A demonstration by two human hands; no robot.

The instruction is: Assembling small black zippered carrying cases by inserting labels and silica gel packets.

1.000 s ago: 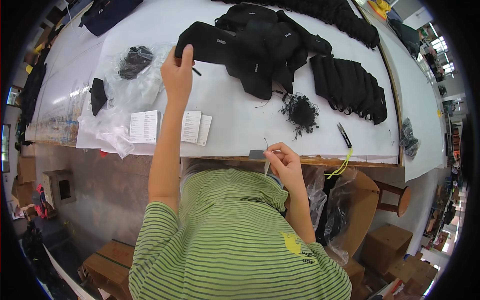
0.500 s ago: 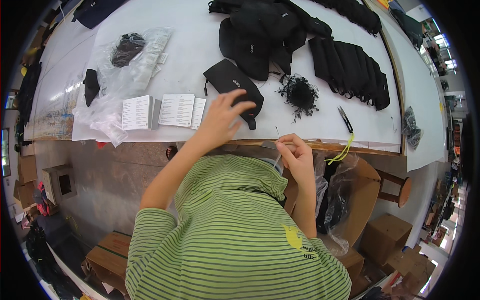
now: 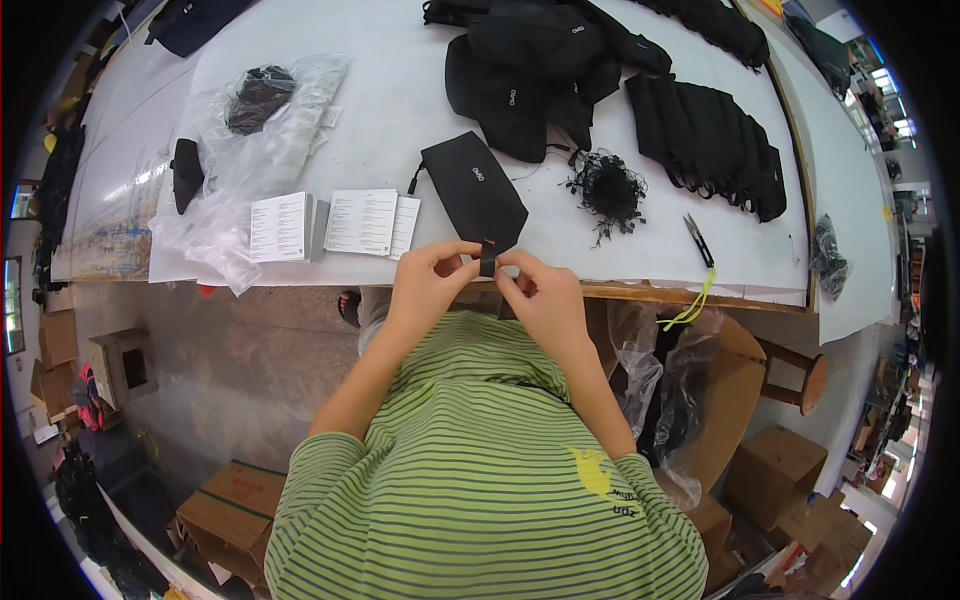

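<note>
Both hands meet at the near edge of the white worktable (image 3: 620,250), just in front of the person's green striped shirt (image 3: 480,470). The left hand (image 3: 428,285) and right hand (image 3: 540,290) are each closed to a fingertip pinch on one small black tab with an orange mark (image 3: 487,257) — thumbs and forefingers gripping it from either side, remaining fingers curled. The tab sits at the lower corner of a flat black fabric pouch (image 3: 475,190) lying on the table; whether it is attached cannot be told. Left of the pouch lie white folded leaflets (image 3: 330,222) beside crumpled clear plastic bags (image 3: 240,170). To the right — a tangle of black threads (image 3: 605,188), black snips (image 3: 698,238), and stacked black pouches (image 3: 715,140).
</note>
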